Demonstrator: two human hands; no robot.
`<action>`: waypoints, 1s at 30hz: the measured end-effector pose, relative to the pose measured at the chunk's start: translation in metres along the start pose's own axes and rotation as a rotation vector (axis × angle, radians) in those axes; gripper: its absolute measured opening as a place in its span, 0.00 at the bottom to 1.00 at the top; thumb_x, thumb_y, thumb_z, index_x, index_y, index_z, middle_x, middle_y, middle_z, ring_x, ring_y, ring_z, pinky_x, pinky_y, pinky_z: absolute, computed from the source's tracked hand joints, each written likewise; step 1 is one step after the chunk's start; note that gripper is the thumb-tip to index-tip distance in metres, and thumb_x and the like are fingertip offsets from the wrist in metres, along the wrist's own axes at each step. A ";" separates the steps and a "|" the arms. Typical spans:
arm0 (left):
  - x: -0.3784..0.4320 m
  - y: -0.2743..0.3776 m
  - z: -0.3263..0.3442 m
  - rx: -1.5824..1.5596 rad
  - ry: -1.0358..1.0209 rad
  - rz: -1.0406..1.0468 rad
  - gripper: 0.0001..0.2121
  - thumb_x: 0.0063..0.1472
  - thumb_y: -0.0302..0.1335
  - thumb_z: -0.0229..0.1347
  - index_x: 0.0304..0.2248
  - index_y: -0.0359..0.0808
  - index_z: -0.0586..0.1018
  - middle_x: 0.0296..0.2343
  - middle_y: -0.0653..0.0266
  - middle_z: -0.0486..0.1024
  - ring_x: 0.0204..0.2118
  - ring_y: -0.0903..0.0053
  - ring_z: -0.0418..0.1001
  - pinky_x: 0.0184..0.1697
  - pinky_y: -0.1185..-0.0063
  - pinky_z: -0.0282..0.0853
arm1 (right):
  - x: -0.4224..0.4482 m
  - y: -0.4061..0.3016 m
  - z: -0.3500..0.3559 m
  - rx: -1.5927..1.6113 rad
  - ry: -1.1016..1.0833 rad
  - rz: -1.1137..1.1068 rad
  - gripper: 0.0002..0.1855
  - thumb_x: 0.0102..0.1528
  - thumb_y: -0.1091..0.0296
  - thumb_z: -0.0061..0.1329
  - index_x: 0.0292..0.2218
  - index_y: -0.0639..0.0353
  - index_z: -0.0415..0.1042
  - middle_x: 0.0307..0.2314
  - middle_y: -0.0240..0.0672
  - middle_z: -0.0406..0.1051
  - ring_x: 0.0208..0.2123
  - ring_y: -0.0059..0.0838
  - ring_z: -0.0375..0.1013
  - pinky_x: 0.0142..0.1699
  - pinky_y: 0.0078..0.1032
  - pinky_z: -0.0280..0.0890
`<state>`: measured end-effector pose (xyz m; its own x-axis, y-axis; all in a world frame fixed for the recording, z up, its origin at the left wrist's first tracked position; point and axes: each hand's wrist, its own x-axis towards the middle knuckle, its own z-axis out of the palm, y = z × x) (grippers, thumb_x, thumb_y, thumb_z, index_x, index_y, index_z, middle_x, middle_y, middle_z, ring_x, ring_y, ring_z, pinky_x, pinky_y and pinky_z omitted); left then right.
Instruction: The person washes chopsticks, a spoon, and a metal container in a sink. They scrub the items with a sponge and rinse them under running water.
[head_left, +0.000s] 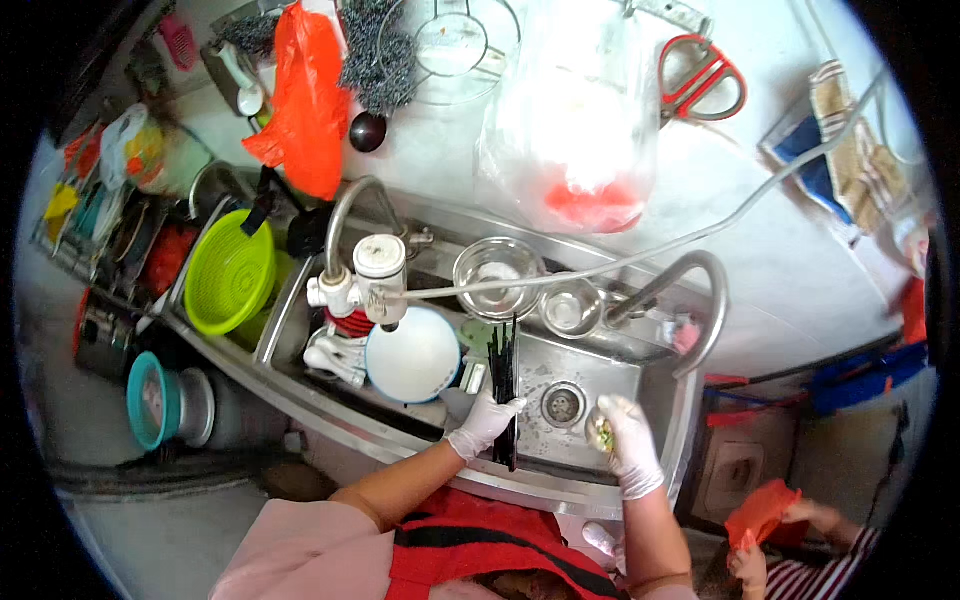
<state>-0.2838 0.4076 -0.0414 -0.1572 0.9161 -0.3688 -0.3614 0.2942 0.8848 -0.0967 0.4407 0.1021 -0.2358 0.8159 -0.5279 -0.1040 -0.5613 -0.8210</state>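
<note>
My left hand (487, 424), in a thin white glove, grips a bundle of black chopsticks (504, 382). They extend across the near part of the stainless-steel sink (540, 367), left of its drain (563, 405). Over the right side of the basin, my gloved right hand (628, 442) is closed around a small clump of food scraps (602, 435) with green and pale bits. Whether a strainer or cloth lies under the scraps cannot be made out. To the left of the chopsticks sits a white bowl (412, 355), beside several white spoons (334, 356).
Two steel bowls, a larger one (499, 277) and a smaller one (571, 307), stand behind the basin. Curved faucets (705, 300) rise around it, and a grey hose (675, 232) crosses above. A lime-green colander (230, 274) is at left. Another person's hands (750, 562) hold a red bag at lower right.
</note>
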 end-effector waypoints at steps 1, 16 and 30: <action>0.003 -0.005 -0.004 0.008 -0.011 0.010 0.11 0.54 0.19 0.55 0.38 0.36 0.70 0.24 0.73 0.69 0.24 0.86 0.66 0.25 0.84 0.65 | -0.008 -0.031 0.020 -0.168 0.036 -0.173 0.13 0.56 0.64 0.45 0.20 0.55 0.66 0.13 0.28 0.65 0.13 0.17 0.61 0.17 0.15 0.53; -0.004 -0.004 -0.022 0.090 -0.039 0.148 0.14 0.51 0.23 0.57 0.39 0.30 0.73 0.32 0.62 0.75 0.34 0.76 0.72 0.39 0.79 0.67 | 0.109 -0.323 0.182 -1.752 0.182 -1.114 0.14 0.53 0.60 0.49 0.33 0.64 0.72 0.25 0.39 0.74 0.28 0.26 0.72 0.34 0.24 0.65; 0.019 -0.046 0.015 0.201 -0.229 0.137 0.14 0.52 0.26 0.58 0.39 0.33 0.74 0.28 0.69 0.74 0.31 0.83 0.69 0.37 0.82 0.66 | 0.011 0.026 -0.021 -0.942 0.396 -0.468 0.06 0.53 0.71 0.49 0.33 0.63 0.73 0.22 0.44 0.72 0.24 0.31 0.73 0.32 0.25 0.66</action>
<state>-0.2564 0.4152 -0.0845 0.0269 0.9817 -0.1887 -0.1595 0.1906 0.9686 -0.0816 0.4379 0.0708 -0.0241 0.9995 -0.0185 0.7097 0.0041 -0.7045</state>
